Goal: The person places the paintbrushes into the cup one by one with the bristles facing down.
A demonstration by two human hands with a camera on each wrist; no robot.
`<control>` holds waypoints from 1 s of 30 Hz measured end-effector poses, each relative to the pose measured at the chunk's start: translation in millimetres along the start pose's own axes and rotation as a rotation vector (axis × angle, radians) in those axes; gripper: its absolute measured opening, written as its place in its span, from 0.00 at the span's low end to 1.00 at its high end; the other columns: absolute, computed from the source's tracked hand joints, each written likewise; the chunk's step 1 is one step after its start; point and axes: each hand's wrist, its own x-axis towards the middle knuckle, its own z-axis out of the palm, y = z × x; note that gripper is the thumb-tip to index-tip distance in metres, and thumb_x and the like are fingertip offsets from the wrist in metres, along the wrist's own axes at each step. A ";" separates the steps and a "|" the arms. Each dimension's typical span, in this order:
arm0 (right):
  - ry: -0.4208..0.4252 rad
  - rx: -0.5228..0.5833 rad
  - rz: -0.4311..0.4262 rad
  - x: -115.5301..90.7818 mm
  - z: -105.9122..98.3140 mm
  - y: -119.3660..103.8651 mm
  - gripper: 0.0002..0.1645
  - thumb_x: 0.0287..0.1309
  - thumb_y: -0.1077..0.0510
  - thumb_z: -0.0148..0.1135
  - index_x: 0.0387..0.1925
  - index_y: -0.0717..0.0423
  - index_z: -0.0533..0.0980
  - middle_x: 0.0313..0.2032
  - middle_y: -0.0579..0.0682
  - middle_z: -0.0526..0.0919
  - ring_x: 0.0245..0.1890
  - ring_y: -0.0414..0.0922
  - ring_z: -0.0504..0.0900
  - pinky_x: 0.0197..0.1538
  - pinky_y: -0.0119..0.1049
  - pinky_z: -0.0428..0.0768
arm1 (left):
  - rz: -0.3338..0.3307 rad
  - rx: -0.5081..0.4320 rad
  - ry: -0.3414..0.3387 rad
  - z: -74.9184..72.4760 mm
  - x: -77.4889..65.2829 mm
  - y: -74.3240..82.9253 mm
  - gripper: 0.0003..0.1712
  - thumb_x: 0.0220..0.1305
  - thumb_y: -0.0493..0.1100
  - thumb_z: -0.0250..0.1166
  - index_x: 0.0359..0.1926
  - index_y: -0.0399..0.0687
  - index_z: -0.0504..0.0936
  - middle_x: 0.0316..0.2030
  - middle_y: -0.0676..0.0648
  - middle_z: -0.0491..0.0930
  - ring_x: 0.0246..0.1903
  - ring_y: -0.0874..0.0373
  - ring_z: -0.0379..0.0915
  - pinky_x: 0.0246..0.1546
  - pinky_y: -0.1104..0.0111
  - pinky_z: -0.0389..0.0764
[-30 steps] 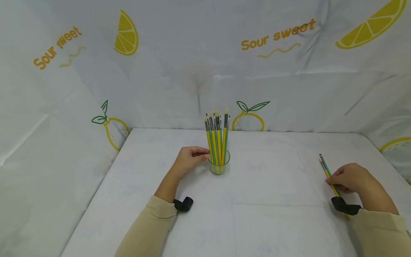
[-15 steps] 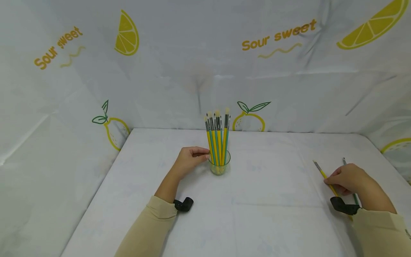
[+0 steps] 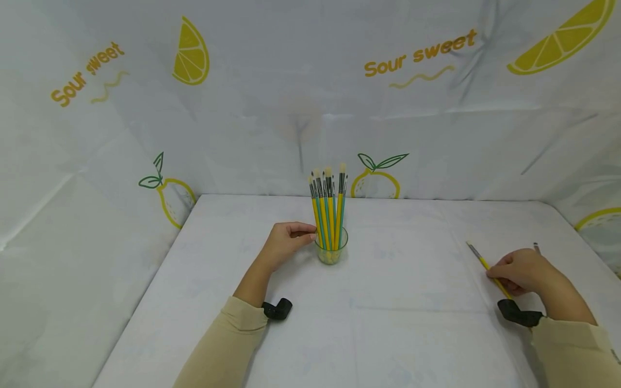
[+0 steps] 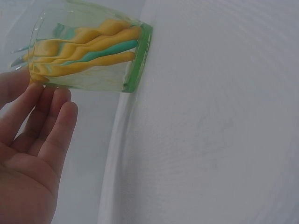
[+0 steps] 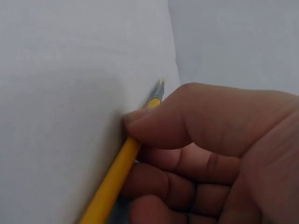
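Observation:
A small green-tinted glass [image 3: 331, 256] stands upright near the back middle of the table, holding several yellow and teal paintbrushes [image 3: 330, 210], bristles up. My left hand [image 3: 286, 243] pinches its rim from the left between thumb and fingertips; the left wrist view shows the glass [image 4: 93, 51] close, with the hand [image 4: 37, 130] at its mouth. On the far right, my right hand [image 3: 526, 272] pinches a thin yellow paintbrush [image 3: 480, 260] low over the cloth. Thumb and fingers close round its handle [image 5: 114, 179]. Another brush tip [image 3: 536, 247] shows behind that hand, the rest hidden.
White cloth [image 3: 412, 302] covers the table, with a faint crease across it. A white sheet [image 3: 271, 108] printed with lemons hangs along the back and sides. Each wrist wears a black camera mount [image 3: 277, 309].
The two brushes at my right hand have come apart: the yellow one has shifted left in the fingers, the teal one right, behind the hand. My left hand and the glass stay put.

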 end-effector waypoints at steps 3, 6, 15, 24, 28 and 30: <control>0.007 -0.054 -0.025 -0.9 1.8 -6.0 0.14 0.55 0.53 0.59 0.23 0.61 0.76 0.14 0.45 0.71 0.19 0.41 0.71 0.25 0.35 0.72 | 0.004 -0.001 0.009 0.6 -0.1 0.8 0.12 0.58 0.46 0.68 0.43 0.48 0.85 0.43 0.50 0.83 0.45 0.59 0.79 0.48 0.67 0.79; 0.033 -0.093 -0.043 -2.1 0.4 -15.3 0.16 0.55 0.52 0.57 0.28 0.63 0.78 0.17 0.46 0.73 0.21 0.42 0.72 0.26 0.35 0.73 | 0.013 -0.007 0.014 1.2 0.0 1.2 0.11 0.58 0.44 0.67 0.42 0.47 0.85 0.42 0.50 0.83 0.44 0.59 0.79 0.46 0.67 0.80; 0.187 -0.115 -0.172 -7.3 -0.2 -47.4 0.22 0.65 0.47 0.49 0.40 0.62 0.78 0.28 0.47 0.81 0.28 0.41 0.77 0.30 0.35 0.73 | 0.027 -0.017 0.018 1.8 0.8 -0.2 0.12 0.58 0.43 0.68 0.42 0.46 0.85 0.42 0.49 0.84 0.42 0.59 0.80 0.44 0.68 0.80; 0.331 0.033 -0.233 -8.9 6.2 -71.5 0.28 0.61 0.39 0.55 0.51 0.56 0.74 0.39 0.49 0.85 0.31 0.34 0.80 0.39 0.37 0.70 | 0.027 -0.018 0.016 1.4 1.7 -2.1 0.13 0.58 0.44 0.68 0.44 0.44 0.85 0.43 0.47 0.83 0.43 0.58 0.79 0.44 0.68 0.80; 0.385 0.118 -0.227 -9.0 9.2 -81.1 0.29 0.59 0.37 0.57 0.52 0.53 0.73 0.39 0.43 0.85 0.33 0.32 0.80 0.39 0.35 0.71 | 0.024 -0.017 0.016 0.9 1.3 -1.2 0.12 0.58 0.43 0.68 0.43 0.45 0.85 0.42 0.49 0.84 0.42 0.59 0.79 0.44 0.68 0.80; 0.419 0.160 -0.236 -9.0 11.1 -86.7 0.30 0.58 0.37 0.58 0.54 0.53 0.73 0.37 0.39 0.84 0.33 0.32 0.80 0.38 0.33 0.71 | 0.021 -0.019 0.016 0.6 1.2 -0.6 0.11 0.58 0.43 0.67 0.42 0.46 0.85 0.42 0.49 0.84 0.42 0.59 0.79 0.44 0.68 0.80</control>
